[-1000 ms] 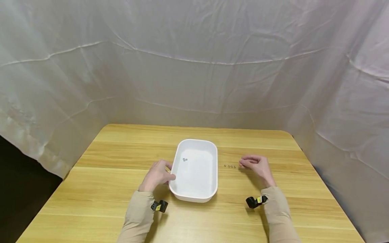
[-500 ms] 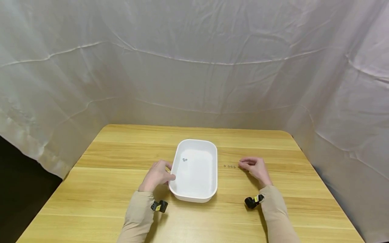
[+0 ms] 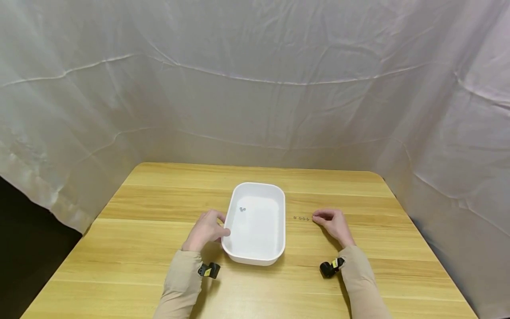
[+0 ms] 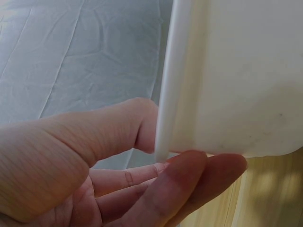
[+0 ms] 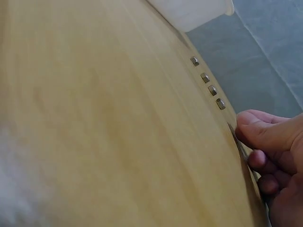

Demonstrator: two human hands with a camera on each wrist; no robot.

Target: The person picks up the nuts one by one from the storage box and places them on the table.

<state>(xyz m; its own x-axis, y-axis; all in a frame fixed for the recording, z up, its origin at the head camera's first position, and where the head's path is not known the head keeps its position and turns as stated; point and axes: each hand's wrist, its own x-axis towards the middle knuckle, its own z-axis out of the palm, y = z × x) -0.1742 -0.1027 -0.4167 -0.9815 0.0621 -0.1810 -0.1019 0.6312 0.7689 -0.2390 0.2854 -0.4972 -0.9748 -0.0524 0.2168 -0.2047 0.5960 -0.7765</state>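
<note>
A white rectangular tray (image 3: 260, 232) stands mid-table. My left hand (image 3: 205, 231) grips its near-left side, the thumb over the rim and the fingers beneath it, as the left wrist view shows of the hand (image 4: 142, 179). A few small metal hex nuts (image 3: 242, 209) lie inside the tray, toward its left side. To its right, several more hex nuts (image 5: 212, 90) form a row on the wood. At the right end of that row, my right hand (image 3: 334, 225) has thumb and index tips pinched together low over the table, seemingly on another nut, almost wholly hidden by the fingertips.
The wooden table (image 3: 131, 248) has rounded far corners. A pale fabric curtain (image 3: 263, 110) hangs behind it and along both sides. A black camera is strapped to each wrist, the right camera (image 3: 328, 268) just above the tabletop. A dark gap shows at far left.
My right hand has come down and slightly toward me, its fingertips now at the right end of the nut row. My left hand and the tray stay put.
</note>
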